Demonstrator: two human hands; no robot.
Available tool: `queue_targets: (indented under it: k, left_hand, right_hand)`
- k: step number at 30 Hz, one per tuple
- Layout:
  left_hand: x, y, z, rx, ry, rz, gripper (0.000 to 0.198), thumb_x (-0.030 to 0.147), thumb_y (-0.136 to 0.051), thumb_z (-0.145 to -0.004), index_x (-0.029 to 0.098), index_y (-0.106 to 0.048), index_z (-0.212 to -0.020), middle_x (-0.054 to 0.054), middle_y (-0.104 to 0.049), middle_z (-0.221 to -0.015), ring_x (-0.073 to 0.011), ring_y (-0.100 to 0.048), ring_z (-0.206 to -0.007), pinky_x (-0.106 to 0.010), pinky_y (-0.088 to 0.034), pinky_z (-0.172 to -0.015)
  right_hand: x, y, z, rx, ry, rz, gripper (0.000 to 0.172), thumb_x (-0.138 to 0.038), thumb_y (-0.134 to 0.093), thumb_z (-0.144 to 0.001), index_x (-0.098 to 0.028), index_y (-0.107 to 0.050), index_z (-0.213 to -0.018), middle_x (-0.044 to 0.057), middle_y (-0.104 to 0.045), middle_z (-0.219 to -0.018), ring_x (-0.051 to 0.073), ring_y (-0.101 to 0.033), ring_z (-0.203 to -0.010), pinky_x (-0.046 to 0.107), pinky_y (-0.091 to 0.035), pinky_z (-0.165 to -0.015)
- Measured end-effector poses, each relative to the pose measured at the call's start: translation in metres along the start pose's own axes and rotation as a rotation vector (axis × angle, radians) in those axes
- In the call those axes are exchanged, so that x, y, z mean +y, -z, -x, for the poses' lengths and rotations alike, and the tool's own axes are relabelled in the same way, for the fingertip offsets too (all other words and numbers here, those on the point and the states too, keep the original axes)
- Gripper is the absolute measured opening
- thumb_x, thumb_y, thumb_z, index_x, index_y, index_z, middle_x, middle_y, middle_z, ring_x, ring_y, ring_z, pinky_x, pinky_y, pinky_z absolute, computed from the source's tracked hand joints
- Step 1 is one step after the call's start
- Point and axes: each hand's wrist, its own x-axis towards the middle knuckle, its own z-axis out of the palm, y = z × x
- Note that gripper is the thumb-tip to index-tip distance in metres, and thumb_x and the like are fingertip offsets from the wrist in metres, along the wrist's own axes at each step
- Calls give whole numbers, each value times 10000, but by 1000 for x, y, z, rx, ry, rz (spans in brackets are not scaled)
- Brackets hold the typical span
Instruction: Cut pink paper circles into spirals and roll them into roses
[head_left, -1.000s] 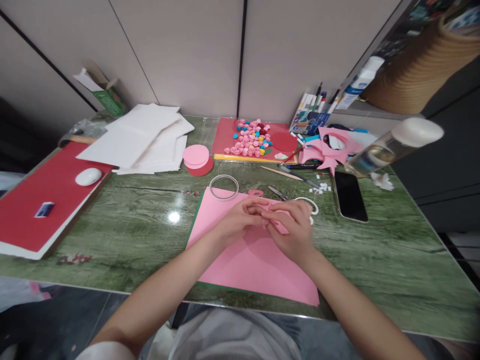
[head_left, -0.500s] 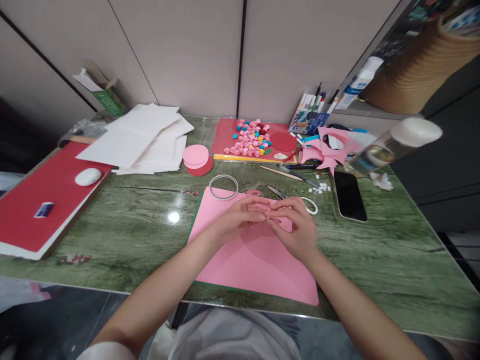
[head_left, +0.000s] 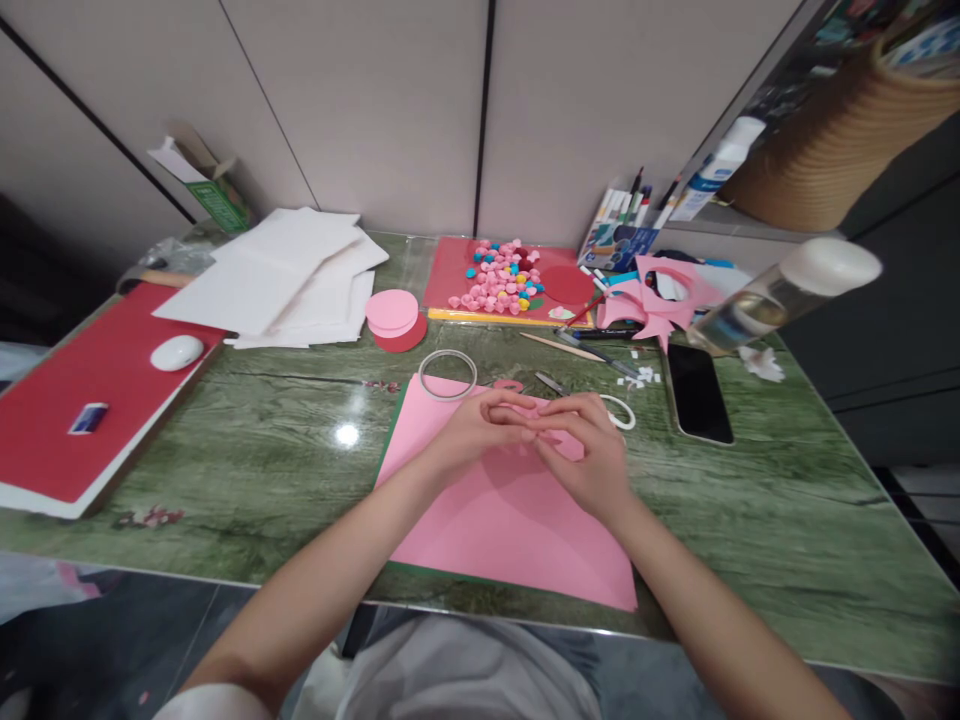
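Note:
My left hand [head_left: 474,432] and my right hand [head_left: 589,450] meet fingertip to fingertip over a pink paper sheet [head_left: 495,520] lying on the green table [head_left: 262,450]. Both hands have their fingers curled and pinched on a small pink paper piece [head_left: 541,437] between them, mostly hidden by the fingers. A clear tape ring [head_left: 448,373] lies at the sheet's far corner, just beyond my left hand. Scissors [head_left: 559,386] with a white handle loop [head_left: 621,410] lie just beyond my right hand.
A black phone [head_left: 698,392] lies to the right. Behind it are pink paper cutouts [head_left: 652,295], pens and a marker box [head_left: 619,235]. A red sheet with several small paper flowers [head_left: 504,278], pink round discs [head_left: 394,318], white sheets [head_left: 285,275], a red board [head_left: 82,400] with a white mouse [head_left: 177,352] sit at the back and left.
Both hands have shifted slightly while their fingers keep working the small pink piece; my right hand's fingers drew a little closer to the left.

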Motion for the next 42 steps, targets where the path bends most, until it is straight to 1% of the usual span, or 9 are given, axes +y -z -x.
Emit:
queue_targets:
  k: [4,7,12,17,20,25,29,33,42]
  left_hand:
    - [-6,-3,0,14,30,108,366,117,-737,-561,167,-610,-901,-8,-663,-720,-128,-623,-696,-249,-437,-688]
    - [-7,-6,0,4,42,132,390,108,-737,-558,163,-603,-920,-16,-660,-743,-128,-615,-708,-248,-435,-688]
    - [-7,-4,-1,-26,10,75,408,124,-739,-562,169,-609,-947,-17,-661,-763,-133,-614,-720,-265,-442,-712]
    - [-2,-3,0,-56,-7,4,379,140,-728,-585,170,-623,-949,-26,-670,-777,-140,-619,-732,-262,-444,-711]
    - [0,-2,2,-67,20,11,355,162,-710,-617,169,-629,-963,-34,-675,-792,-137,-618,-731,-245,-441,-693]
    - [-2,-2,1,-33,28,65,331,141,-716,-605,172,-637,-924,-21,-675,-750,-126,-617,-700,-235,-441,-671]
    - [-6,-2,1,-11,3,78,330,125,-718,-592,167,-638,-910,-14,-668,-706,-131,-624,-700,-242,-438,-699]
    - [-6,-3,0,-4,-29,66,332,117,-720,-586,162,-625,-901,-10,-660,-696,-130,-620,-673,-242,-442,-672]
    - [-4,-3,0,-52,-1,59,388,80,-726,-565,149,-615,-930,-13,-653,-716,-121,-606,-692,-246,-445,-686]
  right_hand:
    - [-1,-3,4,84,89,192,182,-172,-651,-694,-265,-628,-848,7,-633,-836,188,-547,-829,383,-379,-771]
    - [0,-5,5,109,118,240,201,-171,-660,-683,-274,-626,-852,4,-640,-829,188,-546,-826,380,-360,-765]
    - [2,-4,4,102,143,240,172,-183,-649,-696,-288,-638,-832,-2,-639,-849,182,-539,-832,374,-349,-761]
    - [2,-2,4,86,118,218,176,-192,-651,-703,-296,-642,-845,-2,-637,-852,184,-544,-836,376,-362,-763]
    - [1,-1,3,75,86,180,160,-184,-647,-709,-281,-640,-835,5,-631,-848,184,-549,-832,374,-380,-756]
    - [-1,-1,2,63,61,129,140,-182,-647,-708,-263,-638,-823,11,-618,-855,182,-551,-837,369,-398,-754]
    - [-1,-2,3,67,87,171,158,-176,-639,-706,-262,-635,-838,11,-628,-851,184,-545,-838,375,-387,-763]
    - [-2,-2,3,88,120,209,165,-173,-656,-689,-255,-626,-828,10,-643,-838,185,-544,-826,382,-373,-764]
    - [-1,-3,4,90,130,182,157,-166,-668,-685,-249,-633,-814,8,-644,-834,179,-548,-821,377,-379,-767]
